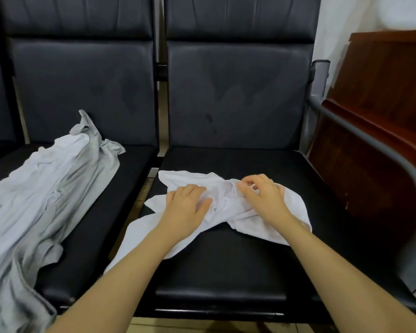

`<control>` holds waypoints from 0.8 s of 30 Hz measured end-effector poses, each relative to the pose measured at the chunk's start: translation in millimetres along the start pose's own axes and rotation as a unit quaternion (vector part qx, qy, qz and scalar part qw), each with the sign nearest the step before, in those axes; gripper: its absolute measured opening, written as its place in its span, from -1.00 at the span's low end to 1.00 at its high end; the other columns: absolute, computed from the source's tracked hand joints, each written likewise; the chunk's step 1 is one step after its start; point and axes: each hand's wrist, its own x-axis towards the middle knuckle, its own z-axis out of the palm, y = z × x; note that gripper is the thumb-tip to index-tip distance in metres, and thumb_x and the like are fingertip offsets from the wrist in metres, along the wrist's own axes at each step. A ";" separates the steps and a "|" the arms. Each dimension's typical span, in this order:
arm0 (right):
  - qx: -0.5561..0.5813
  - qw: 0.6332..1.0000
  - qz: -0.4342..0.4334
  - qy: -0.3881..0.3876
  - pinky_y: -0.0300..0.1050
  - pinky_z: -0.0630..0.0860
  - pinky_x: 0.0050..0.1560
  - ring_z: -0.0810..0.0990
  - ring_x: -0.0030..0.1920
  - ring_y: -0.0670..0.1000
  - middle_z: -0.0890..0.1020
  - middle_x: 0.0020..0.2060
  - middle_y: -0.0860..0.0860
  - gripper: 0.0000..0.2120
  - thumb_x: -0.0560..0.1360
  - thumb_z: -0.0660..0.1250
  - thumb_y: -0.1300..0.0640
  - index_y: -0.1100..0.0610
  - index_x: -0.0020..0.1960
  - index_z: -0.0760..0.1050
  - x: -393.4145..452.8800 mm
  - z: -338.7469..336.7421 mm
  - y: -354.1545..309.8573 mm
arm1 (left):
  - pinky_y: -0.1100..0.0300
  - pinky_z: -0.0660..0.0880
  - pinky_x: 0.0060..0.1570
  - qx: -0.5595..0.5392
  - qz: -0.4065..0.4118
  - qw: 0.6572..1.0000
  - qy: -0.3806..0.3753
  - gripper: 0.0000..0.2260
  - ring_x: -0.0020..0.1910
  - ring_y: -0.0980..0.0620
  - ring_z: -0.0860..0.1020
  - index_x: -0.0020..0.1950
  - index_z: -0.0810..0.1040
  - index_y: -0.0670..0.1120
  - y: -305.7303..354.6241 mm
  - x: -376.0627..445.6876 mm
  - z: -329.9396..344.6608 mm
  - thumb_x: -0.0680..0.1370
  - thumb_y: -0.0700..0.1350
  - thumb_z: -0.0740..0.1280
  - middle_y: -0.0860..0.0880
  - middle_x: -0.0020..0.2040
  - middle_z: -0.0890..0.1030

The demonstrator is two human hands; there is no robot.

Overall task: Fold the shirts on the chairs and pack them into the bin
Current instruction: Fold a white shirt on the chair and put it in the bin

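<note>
Two black padded chairs stand side by side against the wall, joined in a row; the left chair (82,97) and the right chair (235,97) are separated by a narrow gap. Right chair's backrest is scuffed and blotched. A grey metal armrest (360,131) curves down along its right side. Beyond the armrest, a dark reddish wooden cabinet (380,131) against a white wall.

Grey shirt (34,195): large, unfolded, rumpled. Lies lengthwise across the left chair's seat, one crumpled end near the backrest, the other end running off the lower-left edge of view.

White shirt (228,200): smaller, bunched and twisted, on the seat of the right chair. One part trails toward the lower left, over the seat's front-left corner and the gap between the seats. Another part spreads to the right, under the right forearm.

Bare forearms reach in from the bottom edge, both onto the white shirt.

Left hand (187,203): palm down on the white shirt's left half, fingers curled into the cloth, gripping it.

Right hand (262,195): on the shirt's middle, just beside the left hand but not touching it. Fingers bent, fingertips (247,182) pinching a raised fold of white fabric.

Bin not in view.
</note>
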 end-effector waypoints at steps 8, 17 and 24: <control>0.048 0.998 0.033 0.019 -0.04 0.38 0.17 0.54 -0.17 -0.15 0.59 -0.25 -0.12 -0.93 0.49 0.36 0.02 -0.02 -0.14 0.51 -1.6 12.2 -7.6 | 0.13 0.26 0.22 0.002 0.027 0.997 -0.070 -0.41 0.20 0.02 0.45 0.42 0.34 0.00 10.3 -1.7 -3.3 0.47 0.26 0.26 0.08 0.23 0.51; 0.215 0.975 -0.037 0.034 -0.24 0.48 0.03 0.59 -0.03 -0.22 0.67 -0.10 -0.18 -0.88 0.53 0.33 0.10 -0.02 -0.01 0.65 -6.8 -39.9 -16.0 | 0.35 0.39 0.04 -0.180 -0.002 0.981 0.077 -0.77 -0.07 0.04 0.57 0.21 0.57 -0.09 10.5 1.6 -12.8 0.56 -0.11 0.32 -0.02 0.06 0.61; 0.227 0.968 -0.069 0.083 -0.35 0.48 -0.01 0.56 -0.01 -0.22 0.61 -0.02 -0.13 -0.82 0.57 0.28 0.18 -0.04 0.07 0.59 -19.0 -65.1 -10.7 | 0.05 0.50 -0.14 -0.142 0.078 0.972 0.169 -0.65 -0.20 0.00 0.56 0.04 0.67 -0.09 20.0 4.8 -24.9 0.53 0.06 0.17 -0.04 -0.17 0.59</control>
